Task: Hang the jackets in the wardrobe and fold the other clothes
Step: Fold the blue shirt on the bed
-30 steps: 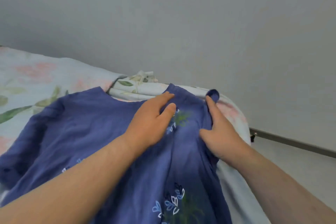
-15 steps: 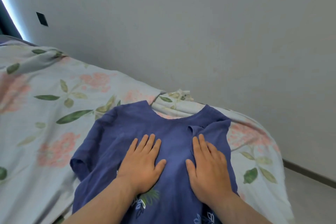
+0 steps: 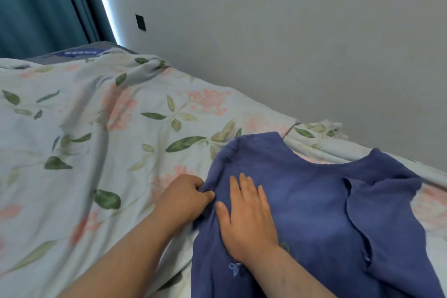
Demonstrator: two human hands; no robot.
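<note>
Blue shirt point(image 3: 314, 205) lies spread on flowered bedsheet point(image 3: 96, 128), reaching rightward from both grips. Left grip point(image 3: 183, 201) curled, pinching shirt's near-side edge. Right grip point(image 3: 249, 225) just beside it, fingers straight, palm flat on cloth. Grey wall point(image 3: 290, 31) beyond; teal curtain point(image 3: 36, 7) far left.

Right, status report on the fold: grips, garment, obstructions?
Left grip pinches blue top at its left edge. Right grip flat on it. Top lies on floral bedsheet. No obstruction seen.

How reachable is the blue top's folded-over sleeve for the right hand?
Probably yes: the right hand lies flat on the blue top, and bare cloth alone separates it from the folded-over sleeve.
</note>
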